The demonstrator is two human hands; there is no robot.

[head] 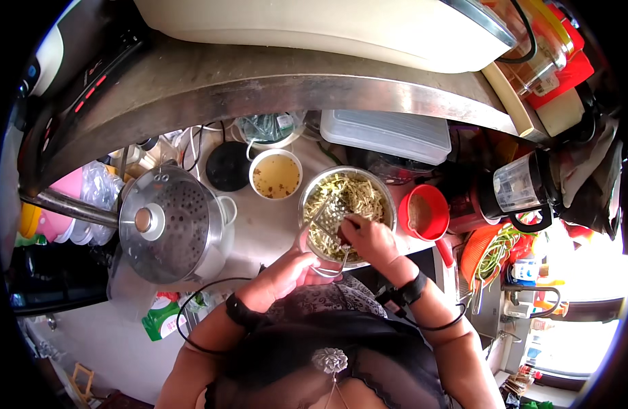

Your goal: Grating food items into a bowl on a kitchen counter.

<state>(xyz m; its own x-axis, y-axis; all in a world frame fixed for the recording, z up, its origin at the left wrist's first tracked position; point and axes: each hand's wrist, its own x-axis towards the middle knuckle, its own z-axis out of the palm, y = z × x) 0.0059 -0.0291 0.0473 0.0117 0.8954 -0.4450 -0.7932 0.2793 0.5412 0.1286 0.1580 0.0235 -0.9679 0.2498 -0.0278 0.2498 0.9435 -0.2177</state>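
A steel bowl (390,204) of pale, shredded food (362,191) stands on the counter in front of me. Over its near edge, my left hand (289,267) holds a clear container (330,268), tilted, with the fingers under and beside it. My right hand (371,244) is closed at the container's mouth around a small dark-handled utensil (346,234). Its working end is too hidden to make out. To the bowl's left is a white cup (251,176) of yellowish liquid with brown bits. At its right stands a red handled pot (445,204) with brownish contents.
On the left is a large pot with a glass lid (163,230). A steel shelf (293,87) overhangs the counter's back, above a lidded plastic box (385,135). Farther right are a blender jug (515,181) and an orange basket (477,253) of green vegetables. Cables run from both wristbands.
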